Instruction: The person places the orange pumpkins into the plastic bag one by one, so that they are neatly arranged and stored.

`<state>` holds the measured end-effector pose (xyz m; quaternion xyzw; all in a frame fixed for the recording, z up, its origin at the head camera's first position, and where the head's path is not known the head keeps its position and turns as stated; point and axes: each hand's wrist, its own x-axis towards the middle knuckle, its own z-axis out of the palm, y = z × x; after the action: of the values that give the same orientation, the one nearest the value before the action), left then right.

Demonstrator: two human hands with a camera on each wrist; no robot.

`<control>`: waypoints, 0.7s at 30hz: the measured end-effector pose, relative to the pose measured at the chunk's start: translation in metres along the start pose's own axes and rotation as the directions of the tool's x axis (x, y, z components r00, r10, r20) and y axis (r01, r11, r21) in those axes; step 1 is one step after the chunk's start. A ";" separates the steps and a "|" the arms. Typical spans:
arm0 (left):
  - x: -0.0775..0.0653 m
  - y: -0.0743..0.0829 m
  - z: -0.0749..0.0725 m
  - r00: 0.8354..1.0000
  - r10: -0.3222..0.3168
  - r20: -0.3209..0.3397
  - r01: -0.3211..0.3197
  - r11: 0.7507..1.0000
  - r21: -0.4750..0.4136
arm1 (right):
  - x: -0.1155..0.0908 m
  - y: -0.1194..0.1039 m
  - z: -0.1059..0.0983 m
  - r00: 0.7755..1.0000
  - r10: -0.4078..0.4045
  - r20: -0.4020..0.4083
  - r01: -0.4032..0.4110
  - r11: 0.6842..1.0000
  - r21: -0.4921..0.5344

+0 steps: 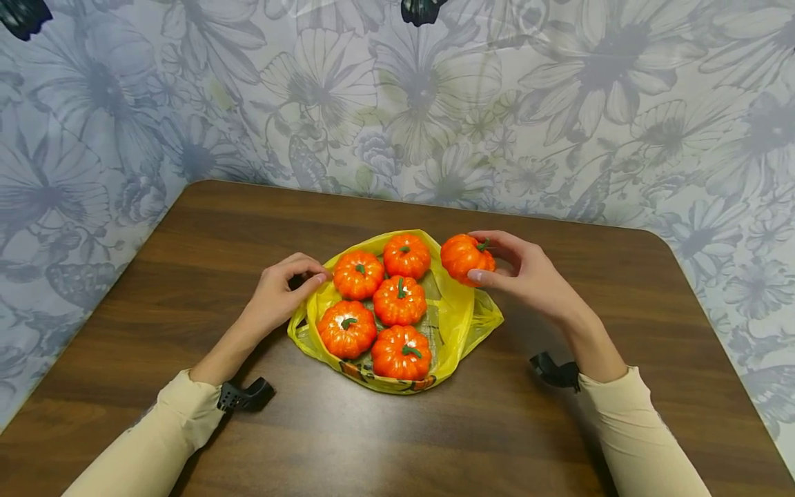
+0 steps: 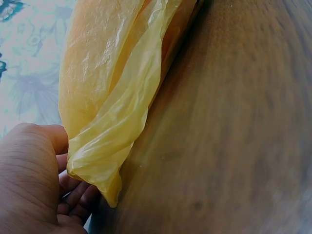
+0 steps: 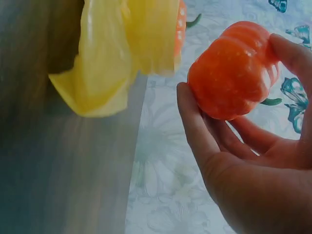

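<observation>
My right hand (image 1: 535, 277) holds a small orange toy pumpkin (image 1: 461, 259) between thumb and fingers, just off the right rim of a yellow plastic bag (image 1: 457, 307). In the right wrist view, the green stem of this pumpkin (image 3: 231, 73) points away from the bag. Inside the wide-mouthed bag sit several more pumpkins, among them a middle one (image 1: 397, 304) and a front one (image 1: 397, 355). My left hand (image 1: 279, 288) pinches the bag's left edge; in the left wrist view, the bag's folds (image 2: 109, 141) partly hide its fingertips.
A brown wooden table (image 1: 205, 241) bears the bag. Behind it hangs a floral-patterned wall covering (image 1: 422, 103). Black wrist mounts (image 1: 245, 395) sit on both forearms, and dark objects (image 1: 421, 10) poke in at the top edge.
</observation>
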<state>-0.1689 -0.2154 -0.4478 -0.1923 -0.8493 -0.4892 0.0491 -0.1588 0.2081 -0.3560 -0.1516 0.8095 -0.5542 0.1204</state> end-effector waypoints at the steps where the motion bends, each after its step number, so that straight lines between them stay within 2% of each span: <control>1: 0.000 0.000 0.000 1.000 -0.001 0.001 0.001 1.000 -0.001 | 0.000 0.001 0.001 1.000 -0.006 0.015 0.005 1.000 0.006; 7: 0.002 -0.001 0.001 1.000 -0.013 0.005 0.013 1.000 -0.001 | 0.002 0.006 0.009 0.994 -0.041 0.103 0.039 0.999 0.021; 11: 0.002 -0.001 0.000 1.000 -0.020 0.009 0.020 1.000 -0.001 | 0.004 0.008 0.012 0.990 -0.054 0.130 0.053 0.999 0.010; 18: 0.001 -0.001 0.000 1.000 -0.029 0.011 0.029 1.000 0.000 | 0.005 0.010 0.011 0.987 -0.053 0.151 0.072 0.990 -0.123; 21: 0.001 -0.001 0.000 1.000 -0.029 0.011 0.029 1.000 0.001 | 0.005 0.012 0.011 0.984 -0.049 0.169 0.073 0.988 -0.135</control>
<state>-0.1703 -0.2157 -0.4479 -0.1826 -0.8525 -0.4883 0.0374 -0.1607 0.2011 -0.3711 -0.2299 0.8287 -0.4848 0.1591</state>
